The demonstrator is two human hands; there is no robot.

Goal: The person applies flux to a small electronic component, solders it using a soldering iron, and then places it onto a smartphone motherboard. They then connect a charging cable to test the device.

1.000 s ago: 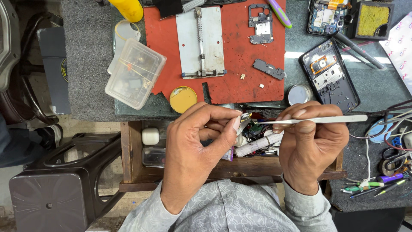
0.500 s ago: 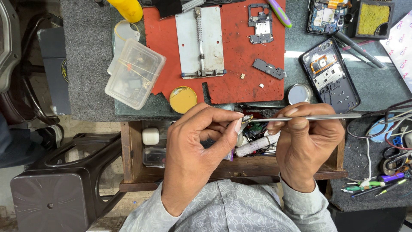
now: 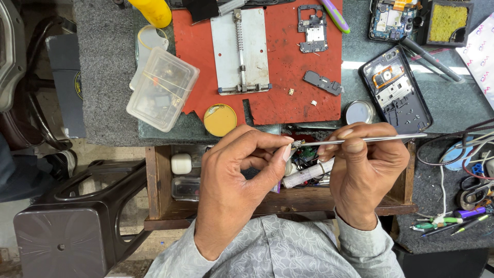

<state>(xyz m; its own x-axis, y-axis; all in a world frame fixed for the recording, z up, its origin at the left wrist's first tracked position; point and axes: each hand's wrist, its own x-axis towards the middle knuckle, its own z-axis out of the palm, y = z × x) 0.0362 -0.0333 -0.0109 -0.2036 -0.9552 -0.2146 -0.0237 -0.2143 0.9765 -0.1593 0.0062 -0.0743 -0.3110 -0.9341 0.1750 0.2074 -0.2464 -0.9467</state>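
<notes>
My left hand (image 3: pixel 239 183) pinches a tiny metal part (image 3: pixel 297 143) between thumb and forefinger over the open wooden drawer (image 3: pixel 154 185). My right hand (image 3: pixel 368 172) grips long metal tweezers (image 3: pixel 375 138) that lie level, their tips touching the small part. The part is too small to identify. Both hands hover just in front of the workbench edge, below the red work mat (image 3: pixel 288 92).
On the red mat lie a metal board holder (image 3: pixel 241 49), a small circuit board (image 3: pixel 312 28) and a dark module (image 3: pixel 322 83). An opened phone (image 3: pixel 395 90), a yellow round tin (image 3: pixel 219 119), a clear plastic box (image 3: pixel 162 87), cables (image 3: pixel 463 149) and a dark stool (image 3: pixel 67 226) surround me.
The tweezers have swung slightly, their tips now at the small part in my left fingers; both hands stay over the drawer.
</notes>
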